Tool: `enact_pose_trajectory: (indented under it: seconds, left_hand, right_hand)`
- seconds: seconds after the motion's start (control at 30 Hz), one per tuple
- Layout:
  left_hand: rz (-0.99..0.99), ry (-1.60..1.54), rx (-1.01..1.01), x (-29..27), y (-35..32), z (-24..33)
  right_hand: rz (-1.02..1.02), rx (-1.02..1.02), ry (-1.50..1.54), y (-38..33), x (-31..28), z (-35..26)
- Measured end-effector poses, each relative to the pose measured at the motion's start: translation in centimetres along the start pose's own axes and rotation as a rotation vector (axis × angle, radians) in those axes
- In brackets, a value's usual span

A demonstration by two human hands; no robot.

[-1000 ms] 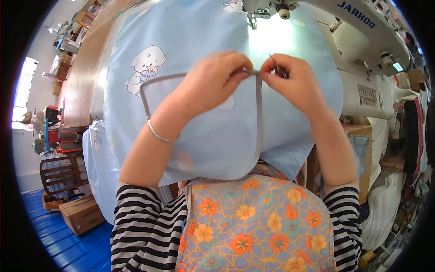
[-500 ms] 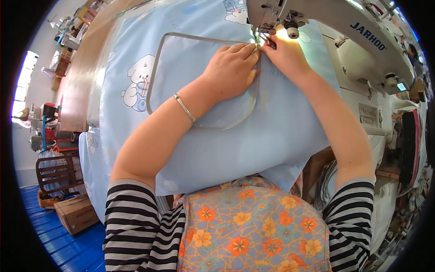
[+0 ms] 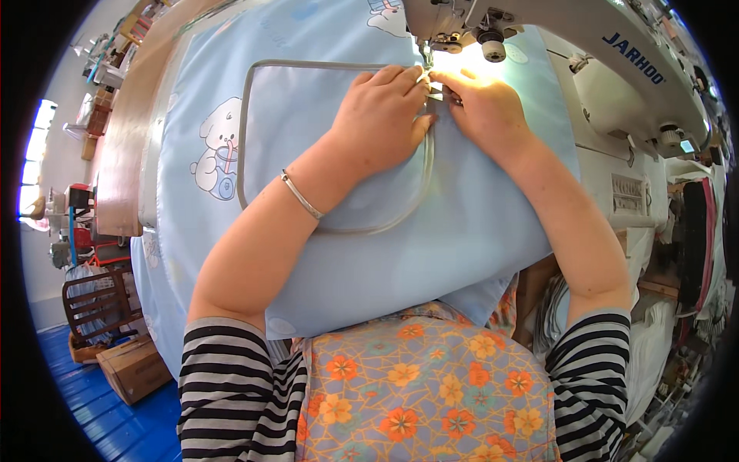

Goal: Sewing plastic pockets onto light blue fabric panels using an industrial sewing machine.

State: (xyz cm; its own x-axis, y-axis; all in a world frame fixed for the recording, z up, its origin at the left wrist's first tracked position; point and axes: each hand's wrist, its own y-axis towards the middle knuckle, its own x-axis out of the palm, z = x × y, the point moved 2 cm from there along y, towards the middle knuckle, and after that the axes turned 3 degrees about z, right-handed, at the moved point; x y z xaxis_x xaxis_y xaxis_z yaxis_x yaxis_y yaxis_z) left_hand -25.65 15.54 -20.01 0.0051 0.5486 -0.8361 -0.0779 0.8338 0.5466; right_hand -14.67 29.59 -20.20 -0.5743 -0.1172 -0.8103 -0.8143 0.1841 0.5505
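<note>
My left hand (image 3: 382,110) lies flat on a pale blue panel (image 3: 296,108) with a grey bound edge and rounded corners. Its fingertips reach the panel's right edge, just below the needle area (image 3: 426,55) of a white sewing machine (image 3: 566,35). Under the panel spreads a larger light blue cloth (image 3: 369,273) printed with white cartoon animals (image 3: 215,154). Close beside the left fingertips, my right hand (image 3: 486,108) is closed on a small dark metal tool (image 3: 456,98), mostly hidden by the fingers; its exact kind I cannot make out. Bright lamp light washes out the right fingertips.
The cloth hangs over the table's near edge toward my flowered apron (image 3: 431,385). At left a brown wooden chair (image 3: 100,304) and a cardboard box (image 3: 135,368) stand on the blue floor (image 3: 100,423). Folded fabric (image 3: 650,346) is piled at the lower right.
The panel and cloth have shifted slightly left. My right hand has turned and lowered, with the tool now below the needle area and pointing left. My left hand still rests on the panel.
</note>
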Motion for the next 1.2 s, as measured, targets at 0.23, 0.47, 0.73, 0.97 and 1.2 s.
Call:
enact_pose_trajectory:
  seconds: [0.23, 0.47, 0.73, 0.97, 1.2]
  left_hand:
    - [0.005, -0.027, -0.001, 0.0, 0.2, -0.1]
    - [0.007, -0.014, -0.001, -0.1, 0.4, -0.4]
    - [0.018, -0.055, -0.008, 0.1, 0.1, 0.1]
    - [0.053, -0.018, -0.012, 0.0, -0.5, -0.8]
    - [-0.056, -0.164, -0.435, -9.5, -9.5, -3.9]
  right_hand:
    - [-0.048, 0.031, 0.011, -0.4, -0.9, -0.6]
    - [-0.089, 0.112, 0.047, -1.5, -2.1, -1.5]
    - [-0.112, 0.13, 0.24, -3.2, -3.5, -3.6]
    - [-0.161, 0.048, 0.229, -4.0, -3.7, -6.2]
    - [-0.065, -0.045, 0.14, -4.2, -2.9, -5.2]
